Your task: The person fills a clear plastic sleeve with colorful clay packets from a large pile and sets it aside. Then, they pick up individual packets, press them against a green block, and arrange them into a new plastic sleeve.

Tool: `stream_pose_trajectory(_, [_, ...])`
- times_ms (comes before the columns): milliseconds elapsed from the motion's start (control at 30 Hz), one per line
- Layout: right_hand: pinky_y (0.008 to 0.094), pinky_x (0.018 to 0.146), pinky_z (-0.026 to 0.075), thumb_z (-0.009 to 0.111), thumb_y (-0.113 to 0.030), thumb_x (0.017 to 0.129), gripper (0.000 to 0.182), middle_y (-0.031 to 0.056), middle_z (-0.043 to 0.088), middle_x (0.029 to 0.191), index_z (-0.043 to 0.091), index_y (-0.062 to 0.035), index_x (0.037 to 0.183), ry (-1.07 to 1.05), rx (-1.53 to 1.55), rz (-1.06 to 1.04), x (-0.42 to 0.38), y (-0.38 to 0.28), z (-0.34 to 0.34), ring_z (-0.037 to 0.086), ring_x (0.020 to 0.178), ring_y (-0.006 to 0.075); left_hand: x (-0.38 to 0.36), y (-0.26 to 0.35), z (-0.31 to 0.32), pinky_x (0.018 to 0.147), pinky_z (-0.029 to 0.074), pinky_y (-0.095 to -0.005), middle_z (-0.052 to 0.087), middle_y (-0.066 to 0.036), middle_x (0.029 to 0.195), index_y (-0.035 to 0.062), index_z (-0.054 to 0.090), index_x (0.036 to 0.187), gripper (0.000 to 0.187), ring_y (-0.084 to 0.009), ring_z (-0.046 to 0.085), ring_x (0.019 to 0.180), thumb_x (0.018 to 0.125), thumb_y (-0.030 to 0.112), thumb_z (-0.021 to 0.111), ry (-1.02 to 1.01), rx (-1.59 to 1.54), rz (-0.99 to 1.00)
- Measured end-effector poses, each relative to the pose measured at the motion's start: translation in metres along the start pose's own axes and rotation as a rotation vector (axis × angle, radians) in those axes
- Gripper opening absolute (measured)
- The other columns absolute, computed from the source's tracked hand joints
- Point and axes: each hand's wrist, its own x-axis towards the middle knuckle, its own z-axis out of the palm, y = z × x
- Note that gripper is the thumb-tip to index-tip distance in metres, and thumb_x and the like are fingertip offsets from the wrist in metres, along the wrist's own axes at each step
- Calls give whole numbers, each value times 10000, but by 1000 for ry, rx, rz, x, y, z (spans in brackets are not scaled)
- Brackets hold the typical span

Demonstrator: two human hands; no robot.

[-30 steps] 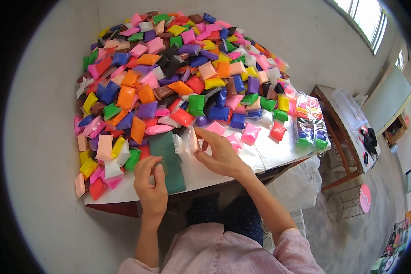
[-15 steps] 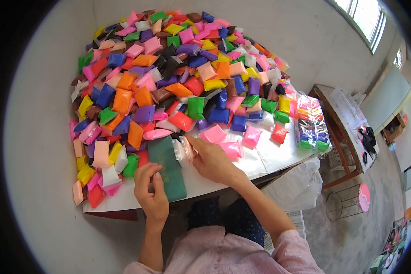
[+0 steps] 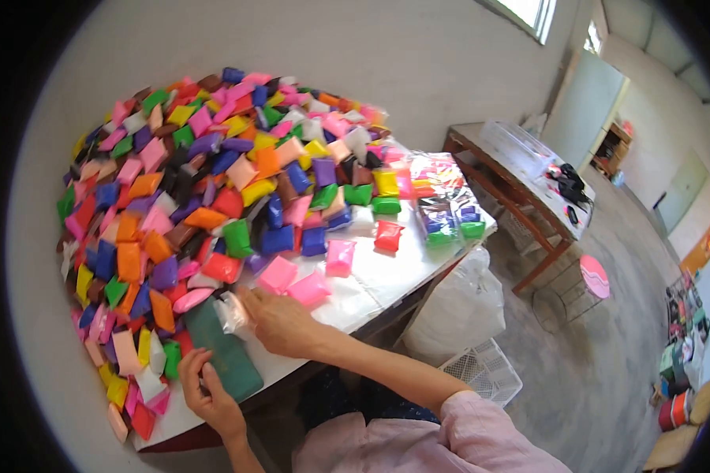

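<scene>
My right hand (image 3: 280, 322) is closed on a small bunch of clear plastic bags (image 3: 233, 314) at the table's front part. Beneath and beside the bags lies a flat dark green rectangular piece (image 3: 233, 364) with faint lettering. At its left edge is my left hand (image 3: 207, 392), fingers loosely bent and thumb apart, with nothing visible in it. Pink packets (image 3: 308, 289) lie just beyond my right hand. A large heap of small packets in many colours, among them a green packet (image 3: 237, 238), covers the table behind both hands.
Clear bags of sorted packets (image 3: 440, 217) stand at the white table's (image 3: 371, 276) right end. On the floor are a white plastic sack (image 3: 457, 303), a white crate (image 3: 485, 374) and a pink-topped stool (image 3: 594, 277). A wooden table (image 3: 481, 146) stands farther right.
The view has swung to the right, so the table and heap appear farther left and lower. My right hand still grips the clear bags, and my left hand stays by the green piece.
</scene>
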Motion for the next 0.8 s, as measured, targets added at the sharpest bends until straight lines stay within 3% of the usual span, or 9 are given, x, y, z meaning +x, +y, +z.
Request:
stream_pose_trajectory(133, [494,767,517,596,-10,796,609,264,545,1165,372,95,1352,138,-18,-51,-15,-3,-6,605,973,434,0,-1,-2,968,422,-339,598,-130,1107,-47,618,1018,157,-236,568,1064,958,16,487,-8,-19,1])
stream_pose_trajectory(267, [452,822,544,610,-7,784,629,232,533,1271,410,9,1380,300,-77,-91,-43,0,-37,610,1067,396,-1,-4,-4,964,419,-339,595,-135,1109,-49,609,1021,161,-238,561,1058,959,14,474,-12,-21,2])
stream_pose_trajectory(300, [440,837,552,629,-21,783,614,214,544,1287,446,-29,1369,323,-84,-11,-52,-1,-53,608,1095,378,-2,-4,-4,962,418,-338,594,-135,1109,-50,607,1021,163,-238,560,1059,960,13,470,-11,-23,0])
stream_pose_trajectory(400, [435,839,548,679,-56,804,503,184,618,1186,537,-30,1285,554,-219,22,-77,24,-88,632,1032,369,-3,-5,-4,984,409,-336,601,-118,1099,-43,612,1021,162,-225,559,1061,959,16,474,3,-46,-10])
stream_pose_trajectory(467, [424,784,548,698,-45,789,445,174,640,1119,584,-33,1219,678,-291,120,-97,41,-109,673,898,312,-3,-5,-4,993,407,-335,606,-109,1099,-39,617,1031,167,-217,558,1062,959,17,477,7,-54,-5])
stream_pose_trajectory(500, [438,843,525,681,-46,774,454,191,627,1105,557,-3,1208,671,-321,144,-107,47,-123,622,1013,363,-3,-7,-5,991,408,-334,606,-109,1104,-38,618,1041,172,-216,558,1063,961,17,476,4,-52,4])
stream_pose_trajectory(633, [467,878,485,669,-69,782,414,180,626,1111,576,-16,1181,869,-666,228,-140,94,-173,590,1005,370,-4,-8,-10,982,418,-337,607,-123,1136,-37,626,1067,191,-217,557,1085,970,16,471,17,-119,-89])
stream_pose_trajectory(800, [460,967,439,706,-174,800,478,183,577,1221,575,-9,1229,926,-715,451,-168,154,-223,549,1121,357,-12,29,-6,967,436,-369,604,-172,1162,-46,616,1067,195,-272,567,1094,957,-10,460,112,9,193])
